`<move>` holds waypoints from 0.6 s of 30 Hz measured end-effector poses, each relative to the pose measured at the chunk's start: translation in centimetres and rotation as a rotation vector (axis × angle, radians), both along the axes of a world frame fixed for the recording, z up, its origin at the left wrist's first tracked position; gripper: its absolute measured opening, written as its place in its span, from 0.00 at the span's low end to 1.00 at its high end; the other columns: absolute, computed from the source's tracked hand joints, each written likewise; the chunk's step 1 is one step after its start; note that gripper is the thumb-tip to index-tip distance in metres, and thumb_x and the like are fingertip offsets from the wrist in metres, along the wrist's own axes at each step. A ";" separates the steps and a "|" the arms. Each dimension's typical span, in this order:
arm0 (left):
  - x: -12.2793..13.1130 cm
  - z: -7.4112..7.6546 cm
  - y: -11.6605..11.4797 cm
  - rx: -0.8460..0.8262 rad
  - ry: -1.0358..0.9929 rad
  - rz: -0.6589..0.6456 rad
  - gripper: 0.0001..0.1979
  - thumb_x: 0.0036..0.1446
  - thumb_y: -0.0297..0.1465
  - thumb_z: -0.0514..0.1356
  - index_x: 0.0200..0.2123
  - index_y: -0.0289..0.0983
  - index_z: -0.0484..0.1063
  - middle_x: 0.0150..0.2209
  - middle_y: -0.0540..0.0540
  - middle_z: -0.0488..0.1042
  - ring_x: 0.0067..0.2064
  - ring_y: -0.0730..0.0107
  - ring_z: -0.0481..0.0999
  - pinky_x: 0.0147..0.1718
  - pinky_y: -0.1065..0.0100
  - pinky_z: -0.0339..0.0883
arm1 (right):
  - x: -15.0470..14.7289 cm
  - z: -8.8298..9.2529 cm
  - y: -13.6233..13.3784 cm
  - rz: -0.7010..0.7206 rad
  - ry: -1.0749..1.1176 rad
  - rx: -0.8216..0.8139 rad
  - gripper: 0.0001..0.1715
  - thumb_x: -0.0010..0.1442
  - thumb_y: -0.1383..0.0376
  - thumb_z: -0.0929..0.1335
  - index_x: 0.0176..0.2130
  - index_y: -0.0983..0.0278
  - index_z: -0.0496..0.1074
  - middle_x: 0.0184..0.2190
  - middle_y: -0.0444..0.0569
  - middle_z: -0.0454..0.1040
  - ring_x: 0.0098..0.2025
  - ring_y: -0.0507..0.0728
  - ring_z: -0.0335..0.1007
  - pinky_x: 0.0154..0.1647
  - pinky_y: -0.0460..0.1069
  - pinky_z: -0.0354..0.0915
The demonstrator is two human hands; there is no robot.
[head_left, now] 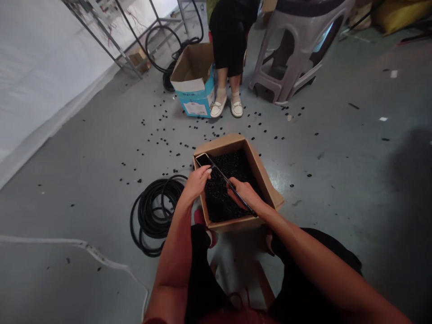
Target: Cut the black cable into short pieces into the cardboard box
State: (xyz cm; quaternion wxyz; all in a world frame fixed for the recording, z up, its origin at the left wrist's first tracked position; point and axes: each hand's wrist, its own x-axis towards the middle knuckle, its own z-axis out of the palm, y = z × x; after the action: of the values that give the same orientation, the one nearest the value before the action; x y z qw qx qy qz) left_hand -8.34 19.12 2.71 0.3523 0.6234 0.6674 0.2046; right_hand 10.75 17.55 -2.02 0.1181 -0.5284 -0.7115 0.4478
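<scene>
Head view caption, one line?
Both hands hold a long black strip over a cardboard box of small black pieces, beside coiled black cable.

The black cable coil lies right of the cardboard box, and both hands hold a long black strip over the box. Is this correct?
No: the head view shows the coil lying left of the box. The left hand and right hand do hold the black strip over the box.

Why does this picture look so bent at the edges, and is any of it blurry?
In the head view, the wide lens bends the edges: the metal rack and plastic stool lean, and the person's right forearm looks stretched at the bottom. A dark shadow covers the floor at right, a faint sheen shows beside the cardboard box, and nothing looks badly blurred.
</scene>
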 end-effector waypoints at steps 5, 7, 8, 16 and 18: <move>0.6 0.0 0.1 -0.029 -0.061 0.049 0.19 0.61 0.37 0.51 0.50 0.35 0.72 0.39 0.45 0.77 0.39 0.67 0.75 0.43 0.66 0.67 | 0.5 0.6 0.8 -0.048 0.005 0.021 0.07 0.56 0.67 0.62 0.37 0.60 0.67 0.25 0.45 0.71 0.27 0.54 0.68 0.30 0.45 0.58; 0.8 0.2 0.1 -0.005 -0.073 0.053 0.19 0.59 0.35 0.54 0.51 0.35 0.72 0.47 0.43 0.76 0.47 0.64 0.74 0.51 0.65 0.64 | 0.8 1.0 1.1 -0.110 0.075 0.004 0.07 0.56 0.66 0.62 0.37 0.61 0.66 0.23 0.43 0.70 0.25 0.52 0.67 0.28 0.44 0.58; 0.8 0.2 0.0 0.003 -0.079 0.052 0.19 0.59 0.35 0.55 0.51 0.35 0.72 0.50 0.43 0.75 0.50 0.62 0.73 0.53 0.64 0.62 | 0.9 1.2 1.2 -0.146 0.115 -0.021 0.06 0.57 0.65 0.61 0.36 0.61 0.66 0.22 0.42 0.69 0.23 0.52 0.65 0.26 0.44 0.58; 0.9 -0.2 0.0 0.025 -0.184 0.114 0.22 0.60 0.36 0.53 0.57 0.36 0.68 0.50 0.43 0.75 0.48 0.65 0.73 0.51 0.63 0.64 | 1.2 2.6 1.3 -0.182 0.271 -0.127 0.10 0.61 0.58 0.60 0.39 0.61 0.63 0.22 0.41 0.68 0.19 0.50 0.65 0.24 0.45 0.62; 0.9 -0.4 0.0 0.003 -0.264 0.141 0.24 0.61 0.36 0.53 0.59 0.36 0.66 0.44 0.44 0.76 0.40 0.69 0.73 0.43 0.66 0.66 | 1.0 2.3 1.4 -0.169 0.193 -0.119 0.11 0.61 0.57 0.61 0.41 0.60 0.64 0.24 0.42 0.70 0.22 0.52 0.67 0.27 0.46 0.63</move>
State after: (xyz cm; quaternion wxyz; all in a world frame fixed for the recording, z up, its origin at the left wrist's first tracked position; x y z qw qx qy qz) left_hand -7.40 19.15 2.34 0.4209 0.5430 0.6571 0.3102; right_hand 11.77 18.91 0.26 0.1917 -0.5470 -0.6219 0.5265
